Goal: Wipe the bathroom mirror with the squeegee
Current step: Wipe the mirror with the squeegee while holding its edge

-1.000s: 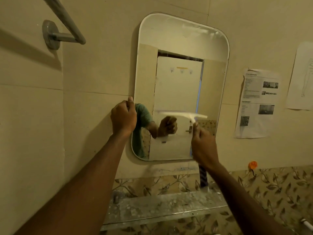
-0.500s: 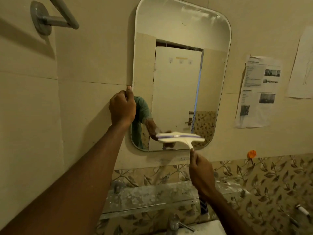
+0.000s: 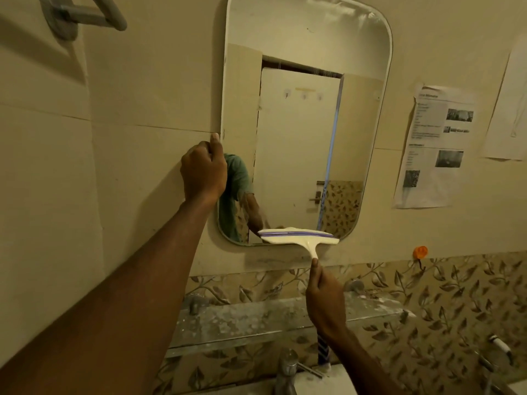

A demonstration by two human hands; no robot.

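Observation:
A tall rounded mirror (image 3: 299,124) hangs on the beige tiled wall. A white squeegee (image 3: 299,238) with a purple strip on its blade lies across the mirror's bottom edge. My right hand (image 3: 323,297) grips its handle from below. My left hand (image 3: 204,169) holds the mirror's left edge at mid height, fingers curled round the rim and thumb up along it. The glass reflects a white door and my arm.
A glass shelf (image 3: 256,323) runs under the mirror, with a striped toothbrush (image 3: 323,352) behind it and a tap (image 3: 288,369) over the basin below. A grey towel bar (image 3: 82,15) sits top left. Paper sheets (image 3: 436,146) and an orange hook (image 3: 420,252) are on the right wall.
My right hand has pulled the squeegee down from mid mirror to the bottom edge. My left hand has stayed on the mirror's left rim. The view has moved closer.

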